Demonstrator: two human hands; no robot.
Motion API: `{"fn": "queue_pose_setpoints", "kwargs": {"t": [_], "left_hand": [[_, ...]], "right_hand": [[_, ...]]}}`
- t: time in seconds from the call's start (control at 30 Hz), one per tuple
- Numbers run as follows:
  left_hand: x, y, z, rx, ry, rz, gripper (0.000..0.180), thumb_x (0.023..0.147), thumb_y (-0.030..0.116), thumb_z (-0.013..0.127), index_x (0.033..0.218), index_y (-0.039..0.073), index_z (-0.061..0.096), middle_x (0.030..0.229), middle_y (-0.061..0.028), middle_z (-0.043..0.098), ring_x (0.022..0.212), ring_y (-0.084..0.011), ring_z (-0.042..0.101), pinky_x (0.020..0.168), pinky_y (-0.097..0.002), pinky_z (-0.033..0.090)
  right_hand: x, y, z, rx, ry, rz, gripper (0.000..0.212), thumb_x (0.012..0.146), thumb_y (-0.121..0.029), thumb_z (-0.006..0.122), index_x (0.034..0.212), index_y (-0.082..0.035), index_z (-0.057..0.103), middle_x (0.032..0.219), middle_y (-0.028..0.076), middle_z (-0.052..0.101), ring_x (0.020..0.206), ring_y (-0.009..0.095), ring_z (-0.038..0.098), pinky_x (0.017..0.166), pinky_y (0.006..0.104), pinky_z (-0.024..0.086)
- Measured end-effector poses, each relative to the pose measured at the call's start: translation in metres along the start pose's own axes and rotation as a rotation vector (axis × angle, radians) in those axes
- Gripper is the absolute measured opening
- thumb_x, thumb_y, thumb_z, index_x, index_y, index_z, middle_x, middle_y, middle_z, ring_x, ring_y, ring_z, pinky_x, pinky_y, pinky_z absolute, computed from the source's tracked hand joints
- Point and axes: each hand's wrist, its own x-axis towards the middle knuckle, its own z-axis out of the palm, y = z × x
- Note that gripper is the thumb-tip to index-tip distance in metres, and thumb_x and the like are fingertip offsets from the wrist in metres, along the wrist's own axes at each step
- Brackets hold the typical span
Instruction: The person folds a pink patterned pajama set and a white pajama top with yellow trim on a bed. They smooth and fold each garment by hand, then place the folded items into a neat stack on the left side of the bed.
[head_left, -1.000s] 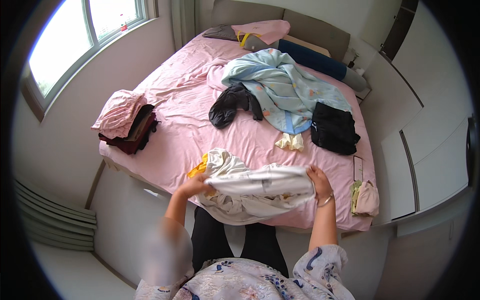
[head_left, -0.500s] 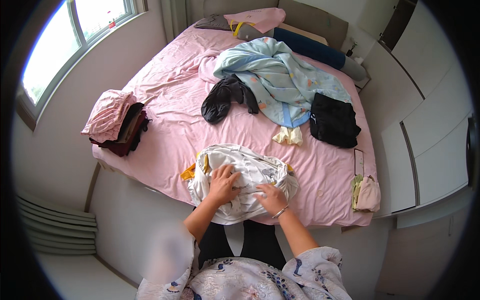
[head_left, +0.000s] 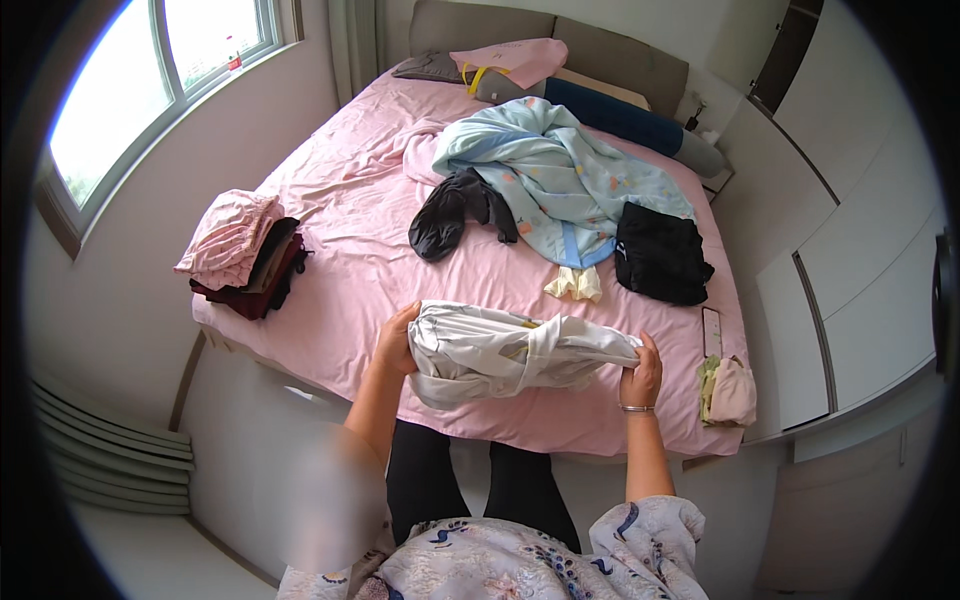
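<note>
A white cloth garment [head_left: 490, 350] with small yellowish patches is stretched sideways above the near edge of the bed, bunched and folded lengthwise. At its left end my left hand [head_left: 398, 338] grips the cloth, fingers closed around the edge. My right hand [head_left: 643, 368] pinches the narrower right end. Folds hide which kind of garment it is. Just beyond it lies a small cream cloth piece [head_left: 574, 284].
On the pink sheet [head_left: 340, 215] sit a folded clothes stack [head_left: 240, 250] at left, dark grey clothing [head_left: 450, 210], a light blue quilt [head_left: 550, 170], folded black clothing [head_left: 662, 255], a phone [head_left: 711, 330] and small folded clothes [head_left: 730, 390] at right. White cabinets [head_left: 860, 280] stand beyond.
Both hands were resting on the garment as it lay spread on the bed. They have moved apart to its ends, and it is now lifted and gathered into a narrower bundle.
</note>
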Motion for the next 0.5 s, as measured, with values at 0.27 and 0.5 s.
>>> {"fn": "queue_pose_setpoints", "kwargs": {"t": [0.27, 0.5], "left_hand": [[0.022, -0.049, -0.093, 0.164, 0.426, 0.205, 0.018, 0.083, 0.013, 0.045, 0.084, 0.0, 0.058, 0.073, -0.0071, 0.058, 0.061, -0.018, 0.055, 0.056, -0.0276, 0.046], [0.018, -0.005, -0.109, -0.092, 0.452, 0.352, 0.026, 0.088, 0.016, 0.043, 0.103, -0.003, 0.054, 0.097, -0.0151, 0.059, 0.092, -0.0275, 0.056, 0.084, -0.0365, 0.044]], "right_hand": [[-0.068, -0.001, 0.017, -0.196, -1.088, 0.08, 0.034, 0.064, -0.006, 0.056, 0.098, -0.007, 0.06, 0.114, 0.014, 0.05, 0.11, 0.03, 0.046, 0.091, 0.0383, 0.04], [-0.064, 0.01, -0.002, -0.224, -1.315, 0.304, 0.039, 0.061, -0.031, 0.065, 0.094, -0.009, 0.065, 0.103, 0.012, 0.059, 0.096, 0.028, 0.056, 0.082, 0.0363, 0.046]]}}
